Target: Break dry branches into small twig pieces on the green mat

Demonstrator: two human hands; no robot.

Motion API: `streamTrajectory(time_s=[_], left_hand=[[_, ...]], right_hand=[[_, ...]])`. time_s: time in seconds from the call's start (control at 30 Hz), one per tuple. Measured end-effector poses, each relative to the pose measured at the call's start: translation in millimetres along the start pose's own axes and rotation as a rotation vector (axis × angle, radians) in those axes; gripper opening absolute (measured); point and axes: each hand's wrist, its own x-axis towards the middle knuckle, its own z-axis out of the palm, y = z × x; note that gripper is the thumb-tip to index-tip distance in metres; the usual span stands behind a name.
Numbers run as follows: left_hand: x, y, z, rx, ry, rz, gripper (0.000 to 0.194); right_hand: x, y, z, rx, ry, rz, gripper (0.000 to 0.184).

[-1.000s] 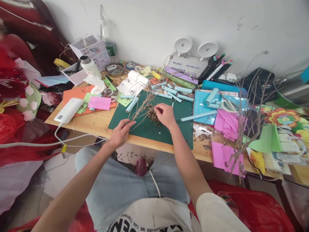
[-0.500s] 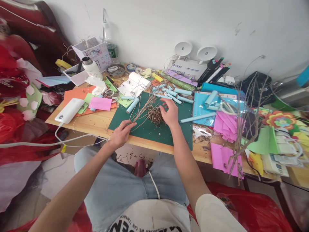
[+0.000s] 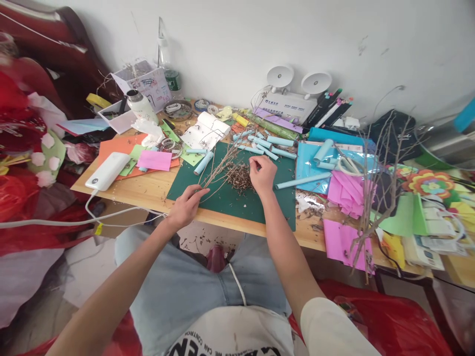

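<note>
My left hand (image 3: pixel 186 203) is closed around the lower ends of a bunch of thin dry branches (image 3: pixel 218 170), near the front edge of the green mat (image 3: pixel 226 207). The branches slant away from me to the upper right. Beside them on the mat is a heap of short broken twigs (image 3: pixel 239 179). My right hand (image 3: pixel 263 173) is at the right edge of this heap, its fingers curled into a pinch. Whatever lies between those fingertips is too small or hidden to make out.
Pale blue paper rolls (image 3: pixel 265 146) lie behind the heap. A white power bank (image 3: pixel 107 170) and a pink paper sheet (image 3: pixel 154 160) are at left, with a bottle (image 3: pixel 141 105) behind. Tall bare branches (image 3: pixel 386 173) stand at right, near pink paper (image 3: pixel 347 242) and scissors (image 3: pixel 349 165).
My right hand's fingers, spread apart before, have curled together into a pinch, and the hand has dropped slightly towards me. My left hand and the branches stay about where they were.
</note>
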Motion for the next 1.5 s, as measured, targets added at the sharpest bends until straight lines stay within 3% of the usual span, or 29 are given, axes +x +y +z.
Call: streamTrajectory(time_s=[0.1, 0.27, 0.33, 0.47, 0.63, 0.87, 1.03, 1.1, 1.27, 1.4, 1.5], left_hand=[[0.4, 0.4, -0.1, 0.018, 0.004, 0.013, 0.04], [1.1, 2.9, -2.0, 0.032, -0.012, 0.008, 0.039], [1.7, 4.7, -3.0, 0.044, -0.027, 0.0, 0.039], [2.6, 7.1, -3.9, 0.06, -0.028, -0.006, 0.038], [2.9, 6.6, -3.9, 0.041, -0.013, 0.024, 0.038], [2.7, 5.9, -3.8, 0.038, -0.035, 0.03, 0.039], [2.7, 6.1, -3.8, 0.06, -0.037, 0.022, 0.039], [2.9, 6.2, -3.9, 0.06, -0.037, 0.017, 0.039], [4.3, 7.4, -5.1, 0.068, -0.052, 0.008, 0.038], [5.2, 8.7, -6.6, 0.067, -0.082, -0.003, 0.039], [4.7, 8.5, -6.5, 0.064, -0.093, -0.004, 0.039]], right_hand=[[1.0, 3.2, -2.0, -0.03, 0.043, 0.055, 0.021], [-2.6, -0.5, -3.8, 0.008, -0.22, -0.035, 0.023], [-3.6, -3.5, -3.8, 0.0, -0.244, -0.049, 0.025], [-2.2, -6.7, -2.6, 0.087, -0.219, -0.065, 0.034], [0.2, -5.7, -1.7, 0.068, -0.215, -0.044, 0.019], [-2.9, -3.5, 4.0, 0.024, -0.17, -0.06, 0.02], [-1.1, 0.5, 5.3, 0.009, -0.031, 0.016, 0.021], [-0.6, 1.4, 2.1, 0.026, -0.039, 0.029, 0.021], [-4.6, -4.7, -5.1, 0.019, -0.208, -0.083, 0.019], [-7.5, -14.4, -7.4, 0.017, -0.054, -0.186, 0.017], [-7.8, -20.7, -4.9, 0.022, -0.046, -0.335, 0.02]])
